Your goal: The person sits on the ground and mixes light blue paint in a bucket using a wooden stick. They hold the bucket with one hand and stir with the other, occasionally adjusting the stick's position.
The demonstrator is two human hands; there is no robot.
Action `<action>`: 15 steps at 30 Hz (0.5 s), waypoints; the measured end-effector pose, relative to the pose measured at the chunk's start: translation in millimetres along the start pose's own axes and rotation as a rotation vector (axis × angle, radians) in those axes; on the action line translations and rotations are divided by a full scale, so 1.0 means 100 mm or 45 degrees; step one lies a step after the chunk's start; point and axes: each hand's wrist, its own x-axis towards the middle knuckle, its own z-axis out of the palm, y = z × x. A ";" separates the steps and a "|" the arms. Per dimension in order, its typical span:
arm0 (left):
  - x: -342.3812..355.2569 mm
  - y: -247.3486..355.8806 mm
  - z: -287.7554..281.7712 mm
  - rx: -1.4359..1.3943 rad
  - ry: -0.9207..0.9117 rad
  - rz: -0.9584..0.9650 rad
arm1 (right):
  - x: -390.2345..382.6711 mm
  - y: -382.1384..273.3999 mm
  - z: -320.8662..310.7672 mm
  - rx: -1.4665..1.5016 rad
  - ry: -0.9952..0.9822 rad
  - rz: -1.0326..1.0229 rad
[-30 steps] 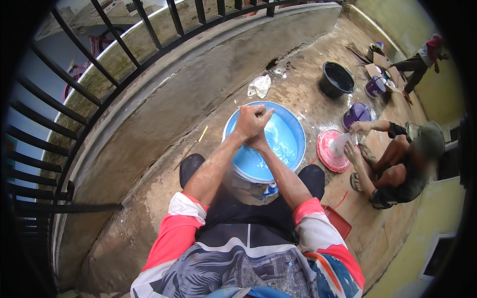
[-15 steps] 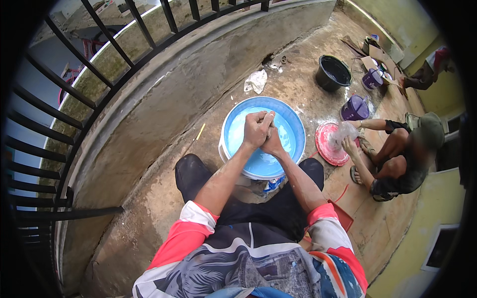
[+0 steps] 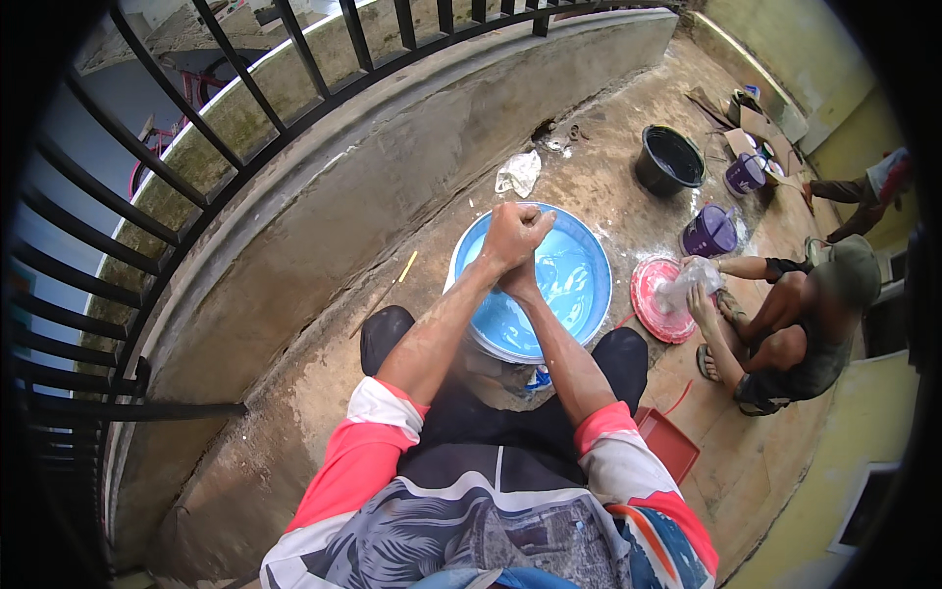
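Observation:
A large round bucket (image 3: 605,260) stands between my knees, holding light blue liquid (image 3: 567,287) that looks like paint, with swirls on its surface. Over its left half my left hand (image 3: 514,236) is closed in a fist. Just beneath it, my right hand (image 3: 519,280) is closed too and partly covered by the left. Whatever the two hands grip is hidden from this view. Dried smears mark both forearms.
A crouching person (image 3: 810,314) at the right handles a clear plastic bag (image 3: 677,291) over a red lid (image 3: 648,312). Farther off are a black bucket (image 3: 669,162) and purple pails (image 3: 708,234). A red tray (image 3: 667,444) lies by my right knee; a low wall (image 3: 324,226) runs along the left.
My stacked hands have shifted from the middle of the bucket toward its left side. Swirls in the blue liquid have changed shape. The whole view has moved slightly.

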 end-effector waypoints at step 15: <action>-0.22 -0.17 0.09 -0.651 -0.005 -0.264 | -0.20 -0.05 -0.33 -0.243 -0.136 0.210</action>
